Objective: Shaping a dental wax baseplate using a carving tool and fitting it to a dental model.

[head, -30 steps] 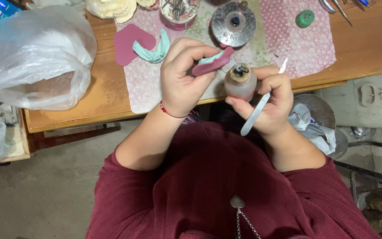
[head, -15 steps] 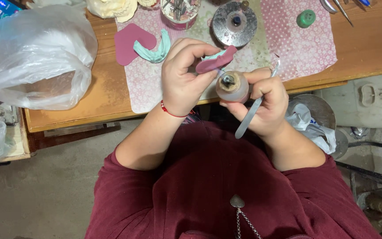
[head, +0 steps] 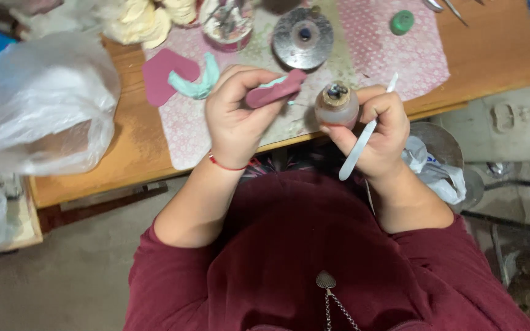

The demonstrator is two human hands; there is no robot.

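Observation:
My left hand (head: 237, 116) pinches a flat dark-pink clay piece (head: 276, 89) with a bit of teal on it, held over the table's front edge. Beside it, my right hand (head: 380, 129) grips a small round brownish jar (head: 336, 105), its open mouth facing up. The same hand also holds a thin white modelling stick (head: 363, 138) slanting down between its fingers. The pink piece and the jar are close together, almost touching.
A pink patterned mat (head: 375, 49) covers the wooden table (head: 118, 153). On it lie a pink clay sheet (head: 159, 75), a teal crescent (head: 194, 84), a round metal stand (head: 303, 37), a green cap (head: 402, 22). A white plastic bag (head: 38, 104) sits left.
The pink piece has been lifted slightly away from the jar, and the jar has turned its mouth more upward. Both hands stay close together above the table edge.

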